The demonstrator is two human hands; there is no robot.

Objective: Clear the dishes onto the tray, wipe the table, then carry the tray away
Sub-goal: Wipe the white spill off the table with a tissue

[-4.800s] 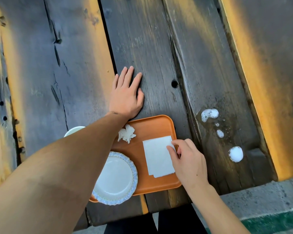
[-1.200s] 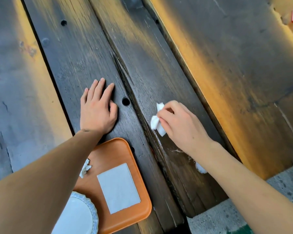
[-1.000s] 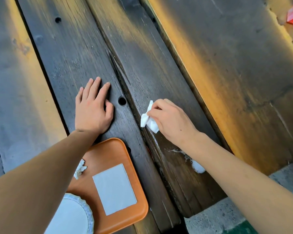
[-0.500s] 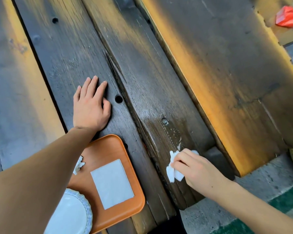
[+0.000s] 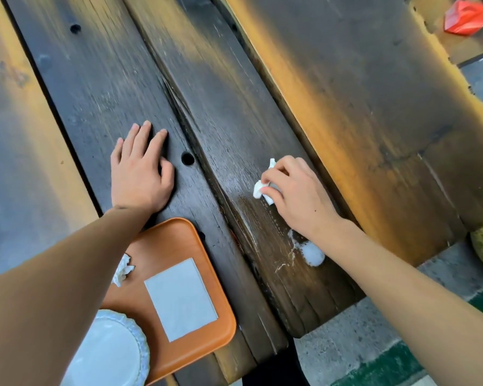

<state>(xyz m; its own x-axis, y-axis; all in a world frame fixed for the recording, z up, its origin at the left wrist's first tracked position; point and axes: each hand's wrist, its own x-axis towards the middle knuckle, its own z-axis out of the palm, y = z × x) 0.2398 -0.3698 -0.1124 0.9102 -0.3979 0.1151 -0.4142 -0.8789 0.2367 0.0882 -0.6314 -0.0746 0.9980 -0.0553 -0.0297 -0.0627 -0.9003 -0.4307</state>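
Item: my right hand (image 5: 296, 196), clenched on 1 crumpled white napkin (image 5: 262, 188), pressed to wood table (image 5: 234, 112). Foam blob (image 5: 313, 253) just behind wrist. My left hand (image 5: 140, 174), flat, fingers released. Orange tray (image 5: 179, 232) w/ plate (image 5: 112, 355) just behind it.

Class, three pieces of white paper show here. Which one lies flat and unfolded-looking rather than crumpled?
The rectangular napkin lying in the orange tray. The scrap beside it is crumpled, and the tissue in the right hand is bunched.
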